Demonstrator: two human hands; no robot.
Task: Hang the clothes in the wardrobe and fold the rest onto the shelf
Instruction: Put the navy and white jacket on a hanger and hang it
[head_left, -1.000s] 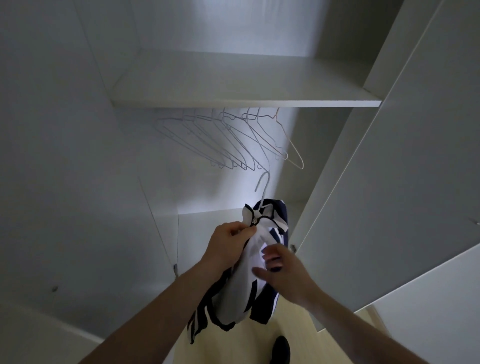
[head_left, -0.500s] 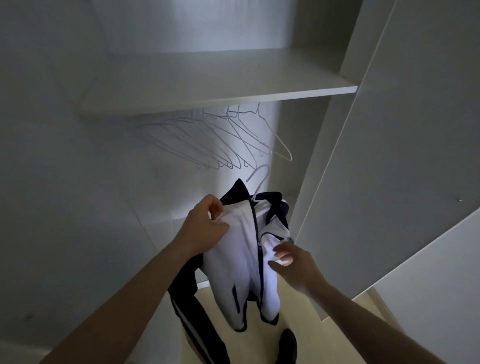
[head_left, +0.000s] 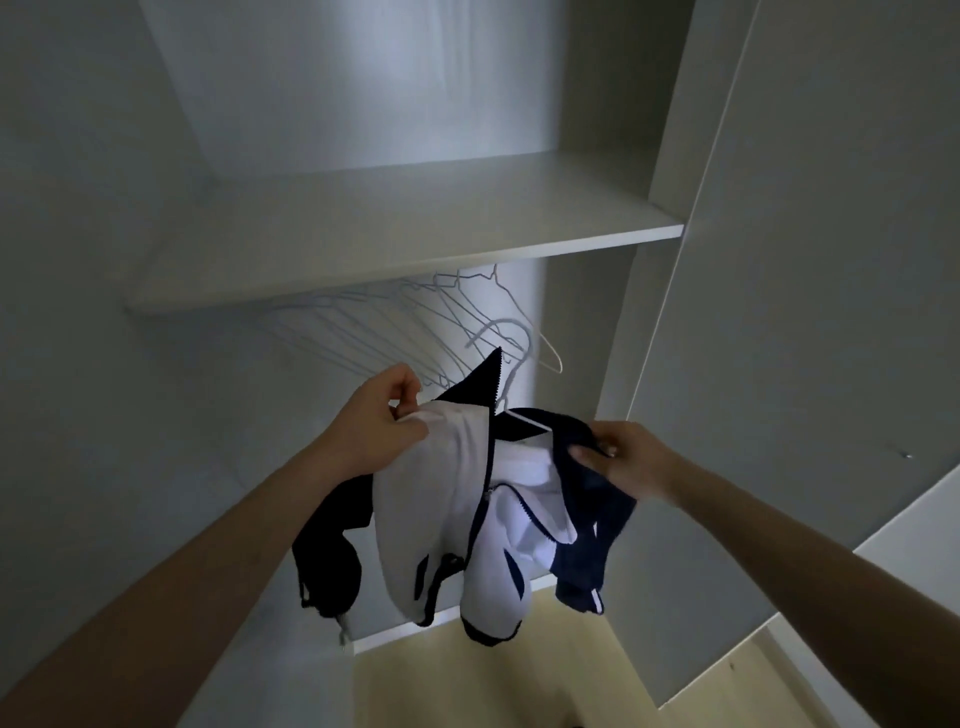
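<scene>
A white and navy zip-front jacket (head_left: 447, 499) is held up in front of the open white wardrobe (head_left: 363, 104), threaded on a pale wire hanger (head_left: 511, 358) whose hook rises above the navy collar. The left hand (head_left: 382, 423) is closed in a grip on the white shoulder fabric. The right hand (head_left: 631, 460) is closed in a pinching grip on the navy shoulder fabric. The zip is open between the two grips; sleeves hang below them. Above and behind the grips, a row of empty pale wire hangers (head_left: 395, 332) is seen under the white shelf (head_left: 415, 228). A white wardrobe door (head_left: 831, 260) stands right of the right-hand grip. Pale flooring (head_left: 467, 686) is visible below.
</scene>
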